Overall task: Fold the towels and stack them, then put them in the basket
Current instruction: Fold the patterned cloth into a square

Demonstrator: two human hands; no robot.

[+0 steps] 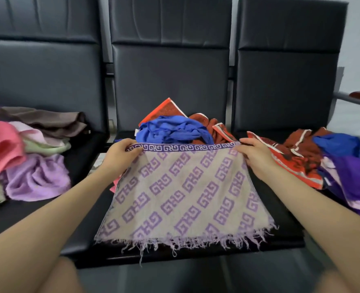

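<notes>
Both grips pinch the patterned towel (181, 187): left hand (119, 154) and right hand (257, 157) at its far corners; fingertips hidden underneath, blue towel (172, 130) partly hidden behind.

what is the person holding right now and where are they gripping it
The patterned towel: the left hand and right hand each pinch a corner of its far purple-bordered edge.

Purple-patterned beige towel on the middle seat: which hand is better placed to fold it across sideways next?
Neither clearly. The left hand and right hand each pinch a far corner of the purple-patterned beige fringed towel. Perhaps slightly the left, with bare black seat beside it.
</notes>
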